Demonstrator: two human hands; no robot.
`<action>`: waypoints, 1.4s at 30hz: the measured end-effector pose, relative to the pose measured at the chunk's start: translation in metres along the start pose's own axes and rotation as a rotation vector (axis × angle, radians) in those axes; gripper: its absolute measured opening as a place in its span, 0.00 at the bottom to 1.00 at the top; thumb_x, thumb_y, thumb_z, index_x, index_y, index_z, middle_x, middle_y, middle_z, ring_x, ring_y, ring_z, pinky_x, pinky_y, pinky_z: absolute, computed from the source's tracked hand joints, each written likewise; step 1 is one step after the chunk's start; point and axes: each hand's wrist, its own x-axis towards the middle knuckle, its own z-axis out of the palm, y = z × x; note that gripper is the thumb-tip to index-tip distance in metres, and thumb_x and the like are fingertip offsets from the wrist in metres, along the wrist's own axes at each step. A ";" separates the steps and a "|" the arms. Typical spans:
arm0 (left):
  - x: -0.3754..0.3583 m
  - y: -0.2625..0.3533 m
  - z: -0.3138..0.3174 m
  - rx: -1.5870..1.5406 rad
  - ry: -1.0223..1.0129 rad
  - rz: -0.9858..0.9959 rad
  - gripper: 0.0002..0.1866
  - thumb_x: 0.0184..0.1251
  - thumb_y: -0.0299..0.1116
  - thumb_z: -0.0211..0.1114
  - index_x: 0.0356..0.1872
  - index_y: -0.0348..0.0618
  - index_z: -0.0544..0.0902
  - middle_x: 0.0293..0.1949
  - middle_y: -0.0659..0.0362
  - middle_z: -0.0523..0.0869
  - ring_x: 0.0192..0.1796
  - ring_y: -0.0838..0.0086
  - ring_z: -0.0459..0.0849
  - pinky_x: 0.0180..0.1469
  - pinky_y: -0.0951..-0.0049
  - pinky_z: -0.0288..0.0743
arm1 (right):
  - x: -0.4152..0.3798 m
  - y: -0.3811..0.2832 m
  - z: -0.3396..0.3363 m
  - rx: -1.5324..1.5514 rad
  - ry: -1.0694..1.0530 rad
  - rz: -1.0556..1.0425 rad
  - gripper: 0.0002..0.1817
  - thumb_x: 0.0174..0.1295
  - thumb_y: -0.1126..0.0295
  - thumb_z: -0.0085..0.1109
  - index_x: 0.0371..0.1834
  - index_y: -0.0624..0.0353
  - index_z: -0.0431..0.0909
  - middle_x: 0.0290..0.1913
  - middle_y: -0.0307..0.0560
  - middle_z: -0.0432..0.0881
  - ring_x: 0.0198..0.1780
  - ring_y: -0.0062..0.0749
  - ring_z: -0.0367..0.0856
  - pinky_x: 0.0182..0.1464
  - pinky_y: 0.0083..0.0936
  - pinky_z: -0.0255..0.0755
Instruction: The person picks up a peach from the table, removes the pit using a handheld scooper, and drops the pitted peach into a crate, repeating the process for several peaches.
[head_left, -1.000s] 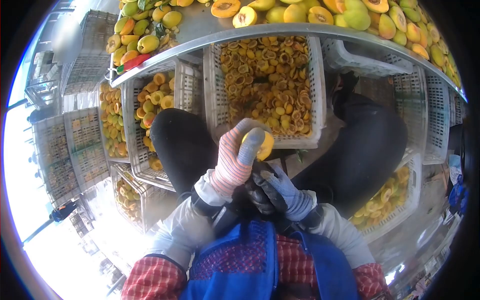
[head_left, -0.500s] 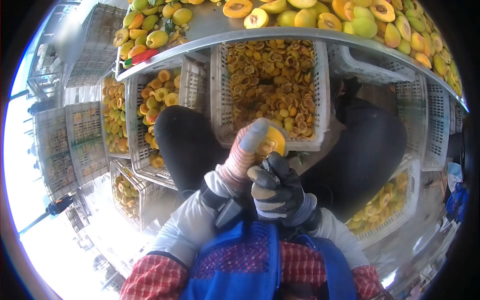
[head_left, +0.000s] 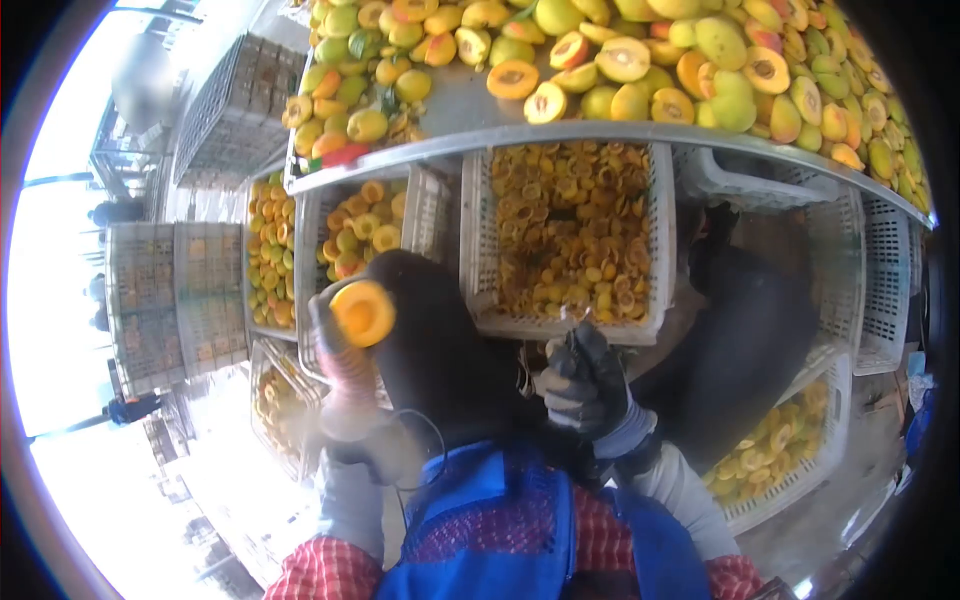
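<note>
A halved yellow-orange fruit [head_left: 362,313] with a hollow centre, cut side up, is in my gloved left hand [head_left: 343,365], out over my knee near the left crate of fruit halves [head_left: 424,215]. My right hand [head_left: 583,385], in a dark glove with worn pale fingers, is closed round a small tool [head_left: 572,335] whose details are too small to make out. It is just below the near rim of the middle crate [head_left: 567,328], which holds small brownish-yellow scraps.
A metal table [head_left: 470,105] across the top bears many whole and halved fruits and a red-handled object [head_left: 342,156]. Empty-looking crates [head_left: 760,185] stand at right, a crate of fruit pieces [head_left: 785,460] at lower right, stacked crates [head_left: 145,300] at left.
My left hand has moved left, away from my right hand, with the fruit half. The fruit's cut face now shows a hollow. The camera view has shifted.
</note>
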 end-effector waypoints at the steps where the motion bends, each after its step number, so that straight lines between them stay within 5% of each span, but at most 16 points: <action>1: 0.015 -0.010 -0.029 0.182 0.041 0.089 0.29 0.69 0.58 0.52 0.51 0.39 0.78 0.42 0.55 0.82 0.45 0.70 0.82 0.47 0.72 0.76 | 0.000 0.000 0.001 -0.042 -0.021 0.014 0.27 0.72 0.43 0.33 0.37 0.55 0.73 0.16 0.33 0.59 0.12 0.16 0.55 0.12 0.15 0.54; 2: 0.029 -0.017 -0.053 0.361 0.086 0.179 0.28 0.69 0.56 0.54 0.52 0.39 0.77 0.44 0.53 0.82 0.47 0.67 0.82 0.50 0.70 0.76 | 0.000 0.000 0.000 -0.062 -0.030 0.011 0.27 0.72 0.43 0.33 0.37 0.55 0.74 0.16 0.33 0.59 0.12 0.16 0.55 0.11 0.16 0.54; 4: 0.045 -0.008 -0.070 1.572 0.131 0.038 0.23 0.67 0.49 0.58 0.51 0.41 0.79 0.44 0.48 0.82 0.47 0.64 0.82 0.52 0.70 0.74 | 0.003 -0.003 -0.003 -0.105 -0.047 -0.001 0.27 0.72 0.43 0.33 0.37 0.55 0.74 0.16 0.33 0.59 0.12 0.16 0.55 0.11 0.16 0.53; 5: 0.048 -0.007 -0.069 1.603 0.112 0.052 0.16 0.65 0.41 0.61 0.47 0.41 0.81 0.43 0.48 0.82 0.46 0.62 0.81 0.50 0.69 0.73 | 0.004 -0.005 -0.001 -0.143 -0.004 -0.013 0.28 0.72 0.43 0.32 0.36 0.55 0.74 0.15 0.32 0.58 0.11 0.16 0.54 0.11 0.15 0.52; 10: 0.079 0.005 0.075 0.803 -0.079 0.527 0.08 0.63 0.30 0.62 0.41 0.38 0.82 0.37 0.51 0.83 0.40 0.64 0.82 0.43 0.71 0.75 | 0.014 -0.011 -0.003 -0.267 0.204 -0.025 0.26 0.69 0.41 0.40 0.32 0.53 0.73 0.14 0.32 0.60 0.11 0.17 0.56 0.12 0.18 0.51; 12: 0.105 0.017 0.146 0.909 -0.172 0.579 0.12 0.62 0.36 0.64 0.42 0.39 0.82 0.36 0.52 0.84 0.37 0.63 0.82 0.42 0.69 0.75 | 0.015 -0.015 0.010 -0.388 0.351 -0.041 0.26 0.69 0.41 0.40 0.32 0.53 0.73 0.13 0.31 0.59 0.10 0.17 0.54 0.11 0.17 0.49; 14: 0.147 0.017 0.202 1.040 -0.191 0.556 0.25 0.60 0.48 0.65 0.53 0.44 0.78 0.47 0.49 0.83 0.48 0.57 0.82 0.50 0.63 0.74 | 0.017 -0.016 0.010 -0.406 0.509 -0.128 0.26 0.66 0.39 0.44 0.30 0.51 0.70 0.13 0.30 0.58 0.09 0.16 0.52 0.11 0.15 0.48; 18: 0.187 0.012 0.265 1.362 -0.380 0.289 0.30 0.56 0.46 0.68 0.56 0.42 0.72 0.50 0.46 0.81 0.53 0.53 0.80 0.52 0.60 0.74 | 0.017 -0.028 0.005 -0.329 0.516 -0.206 0.24 0.64 0.40 0.50 0.32 0.51 0.70 0.14 0.30 0.60 0.10 0.17 0.56 0.13 0.15 0.53; 20: 0.192 0.003 0.260 1.192 -0.493 0.381 0.28 0.54 0.44 0.70 0.52 0.39 0.75 0.46 0.45 0.83 0.50 0.56 0.82 0.51 0.63 0.74 | 0.021 -0.027 0.021 -0.401 0.662 -0.278 0.23 0.68 0.43 0.45 0.33 0.52 0.71 0.14 0.31 0.62 0.10 0.17 0.57 0.12 0.16 0.53; 21: 0.177 0.000 0.249 1.052 -0.398 0.616 0.23 0.54 0.39 0.70 0.48 0.39 0.76 0.43 0.47 0.83 0.46 0.58 0.82 0.50 0.64 0.75 | 0.022 -0.027 0.027 -0.440 0.735 -0.309 0.22 0.70 0.45 0.43 0.34 0.52 0.72 0.15 0.31 0.63 0.10 0.17 0.57 0.12 0.16 0.53; 23: 0.144 0.005 0.227 0.889 -0.357 0.748 0.20 0.53 0.32 0.68 0.47 0.36 0.76 0.40 0.45 0.82 0.43 0.54 0.82 0.47 0.62 0.75 | 0.015 -0.030 0.019 -0.481 0.477 -0.486 0.17 0.71 0.52 0.45 0.42 0.56 0.72 0.22 0.36 0.70 0.17 0.19 0.67 0.19 0.17 0.62; 27: 0.048 -0.011 0.180 0.162 -0.621 -0.105 0.21 0.57 0.23 0.67 0.54 0.37 0.75 0.44 0.59 0.82 0.48 0.75 0.80 0.51 0.74 0.75 | 0.013 -0.015 0.020 -0.567 0.435 -0.724 0.18 0.69 0.67 0.49 0.59 0.62 0.67 0.40 0.44 0.77 0.35 0.24 0.77 0.35 0.20 0.72; 28: 0.030 -0.020 0.172 0.192 -0.632 -0.198 0.18 0.63 0.32 0.66 0.52 0.36 0.76 0.43 0.59 0.82 0.46 0.77 0.79 0.50 0.75 0.75 | 0.015 -0.010 0.021 -0.621 0.461 -0.734 0.19 0.68 0.69 0.51 0.60 0.63 0.66 0.42 0.45 0.78 0.38 0.25 0.78 0.37 0.20 0.73; 31: -0.009 -0.036 0.159 0.088 -0.563 -0.299 0.20 0.70 0.45 0.58 0.49 0.36 0.78 0.39 0.59 0.82 0.42 0.79 0.78 0.46 0.78 0.73 | 0.015 -0.007 0.015 -1.012 0.545 -0.576 0.18 0.66 0.67 0.55 0.55 0.64 0.70 0.39 0.45 0.81 0.37 0.32 0.81 0.39 0.24 0.73; 34: -0.028 -0.035 0.158 0.033 -0.425 -0.329 0.23 0.72 0.50 0.53 0.47 0.35 0.79 0.37 0.59 0.82 0.40 0.80 0.78 0.45 0.79 0.72 | 0.015 -0.009 0.017 -1.616 0.547 -0.705 0.20 0.64 0.66 0.57 0.55 0.67 0.70 0.41 0.54 0.82 0.40 0.46 0.81 0.41 0.33 0.73; 42: -0.047 -0.033 0.157 0.063 -0.311 -0.145 0.22 0.71 0.49 0.54 0.45 0.35 0.80 0.35 0.58 0.83 0.39 0.78 0.78 0.45 0.77 0.73 | 0.015 0.003 0.023 -1.640 0.558 -0.803 0.21 0.62 0.65 0.56 0.53 0.67 0.70 0.41 0.61 0.80 0.43 0.55 0.80 0.41 0.39 0.72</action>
